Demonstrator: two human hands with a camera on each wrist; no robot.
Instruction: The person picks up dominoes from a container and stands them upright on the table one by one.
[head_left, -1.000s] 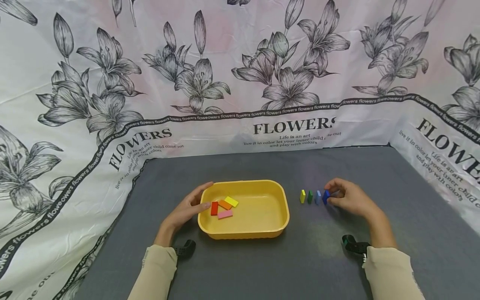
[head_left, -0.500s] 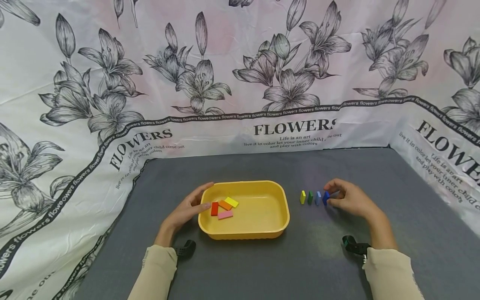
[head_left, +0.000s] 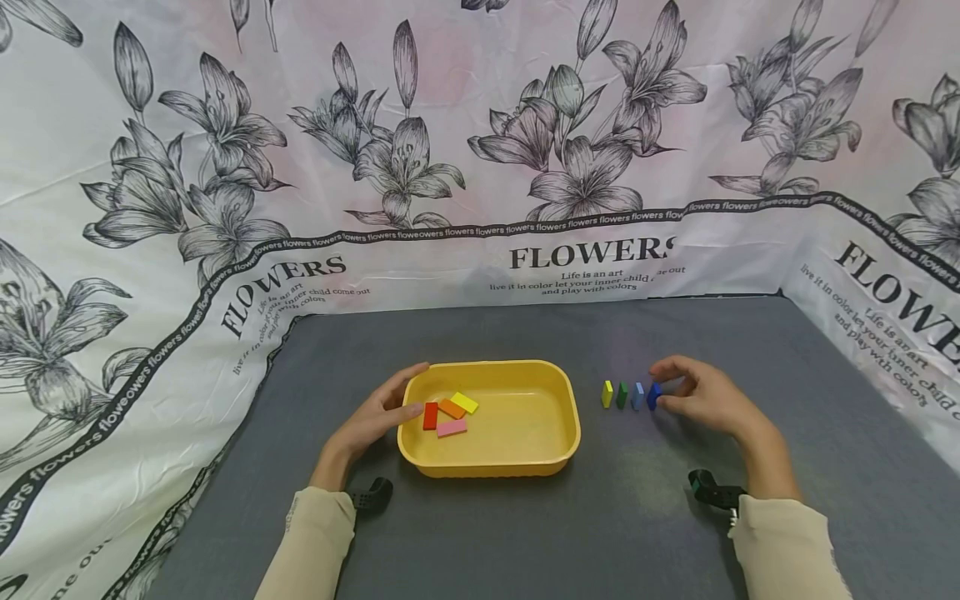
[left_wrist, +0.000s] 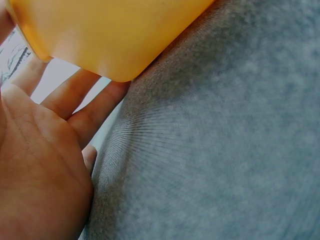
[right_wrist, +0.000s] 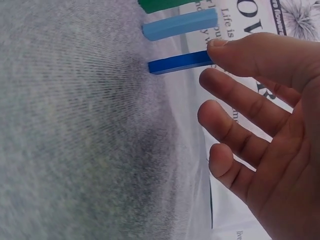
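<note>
A yellow tray [head_left: 498, 468] stands on the table, with a red domino [head_left: 430, 416], an orange domino [head_left: 452, 408], a yellow domino [head_left: 465, 402] and a pink domino [head_left: 452, 428] lying flat at its left end. My left hand [head_left: 369, 427] holds that end, thumb over the rim and fingers against the outer wall [left_wrist: 115, 45]. To the right, my right hand [head_left: 708, 400] pinches the dark blue domino [right_wrist: 180, 63], which stands upright at the end of a row. Beside it stand a light blue domino [head_left: 637, 396], a green domino [head_left: 622, 395] and another yellow domino [head_left: 607, 394].
The dark grey table [head_left: 525, 542] runs back to a white flower-print cloth [head_left: 420, 275], which hangs behind and along both sides. The standing row lies just right of the tray, with narrow gaps between the dominoes.
Both hands keep their places on the tray and the dark blue domino. Only a slight shift of the head view shows.
</note>
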